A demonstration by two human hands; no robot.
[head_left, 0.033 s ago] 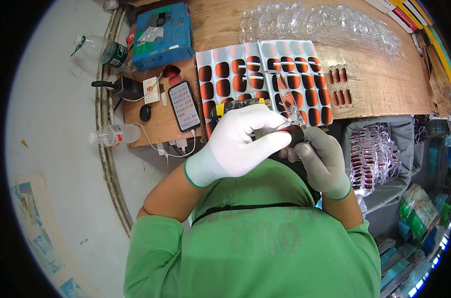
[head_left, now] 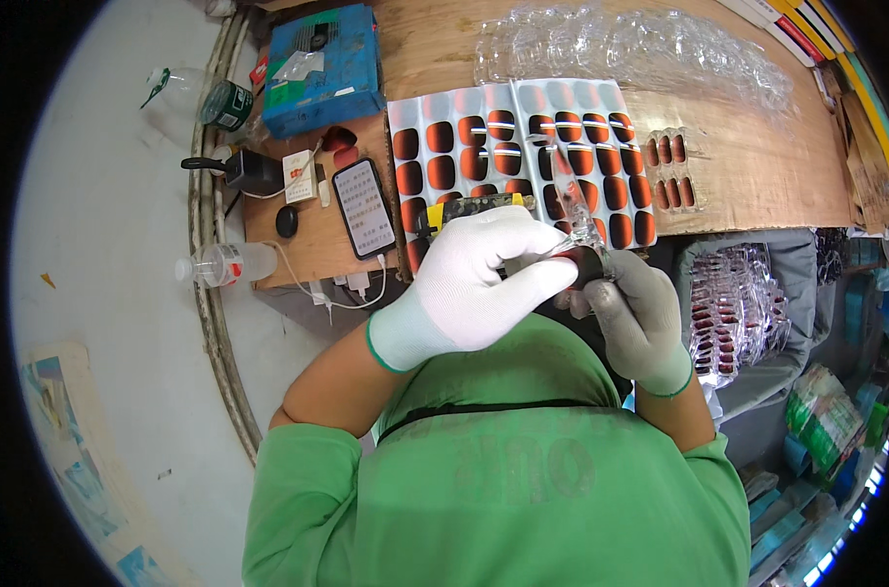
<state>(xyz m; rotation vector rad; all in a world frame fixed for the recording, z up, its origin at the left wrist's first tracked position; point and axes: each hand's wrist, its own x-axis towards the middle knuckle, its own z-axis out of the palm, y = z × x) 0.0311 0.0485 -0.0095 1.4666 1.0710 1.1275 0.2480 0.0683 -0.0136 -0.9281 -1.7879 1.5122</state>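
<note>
Very little differs from the earlier frame: the gloved left hand [head_left: 484,279] and gloved right hand [head_left: 635,318] keep the same pose, and the whole view has slid a hair toward 3 o'clock. Whether the dark lens [head_left: 588,261] has turned is too small to tell.

That lens sits between the two hands. The left thumb and forefinger are pinched together at its 9 o'clock edge, on a clear plastic piece [head_left: 568,191] that reaches toward 12 o'clock over the sheet [head_left: 516,122] of dark and orange patches. The right thumb and fingers are curled closed on the lens from its 4 o'clock side; some fingertips are hidden.

From the hands, the grey bin [head_left: 802,293] stands near 3 o'clock, piled with clear plastic strips [head_left: 736,308] carrying dark red lenses. At 10 o'clock is a blue box [head_left: 322,78] whose inside is out of sight; a small white carton [head_left: 299,176] lies lower, past the phone [head_left: 363,207]. At 9 o'clock a clear bottle [head_left: 244,265] lies on its side; its contents cannot be told.
</note>
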